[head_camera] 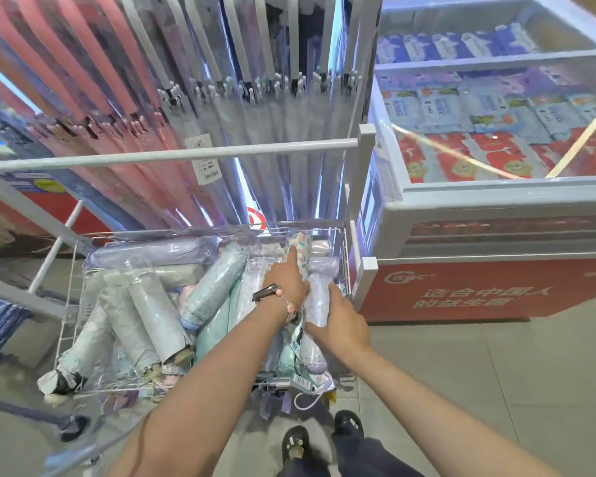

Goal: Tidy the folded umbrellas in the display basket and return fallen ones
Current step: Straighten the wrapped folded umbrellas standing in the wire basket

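From the head camera, both arms reach down into the white wire display basket (70, 304), which is heaped with folded umbrellas in clear sleeves. The right hand (341, 323) is wrapped around a lilac folded umbrella (319, 297) lying along the basket's right side, fingers closed on its middle. The left hand (288, 280), with a dark wristband (265, 291), presses its extended fingers against a floral-print folded umbrella (298, 251) just beside the lilac one; whether it grips anything I cannot tell. Pale green folded umbrellas (141, 315) lie slanted at the left. Long umbrellas (172, 80) hang on the rack above, and a chest freezer (461, 208) stands to the right.
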Demonstrator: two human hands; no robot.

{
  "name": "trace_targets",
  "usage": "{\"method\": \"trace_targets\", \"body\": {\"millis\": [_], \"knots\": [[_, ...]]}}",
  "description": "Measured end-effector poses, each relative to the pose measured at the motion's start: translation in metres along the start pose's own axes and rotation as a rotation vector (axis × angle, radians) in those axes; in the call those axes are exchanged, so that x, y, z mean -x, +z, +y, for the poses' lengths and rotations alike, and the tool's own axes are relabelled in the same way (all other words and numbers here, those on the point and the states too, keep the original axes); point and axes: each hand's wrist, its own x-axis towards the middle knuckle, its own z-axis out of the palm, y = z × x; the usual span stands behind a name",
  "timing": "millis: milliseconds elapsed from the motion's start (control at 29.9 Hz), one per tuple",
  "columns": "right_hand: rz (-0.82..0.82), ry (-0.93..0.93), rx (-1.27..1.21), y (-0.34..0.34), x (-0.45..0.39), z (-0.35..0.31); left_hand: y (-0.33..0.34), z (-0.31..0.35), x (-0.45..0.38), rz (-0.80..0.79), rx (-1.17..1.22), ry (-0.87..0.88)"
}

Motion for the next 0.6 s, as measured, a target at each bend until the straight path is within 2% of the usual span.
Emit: {"method": "trace_targets", "body": {"millis": [301,601], "knots": [[-0.021,0.062,-0.131,0.002,-0.004,-0.005,-0.015,-0.003,0.011,0.000,0.069,0.057],[-0.044,0.038,-0.228,-0.006,0.000,0.003,-0.020,-0.016,0.034,-0.014,0.164,0.102]]}}
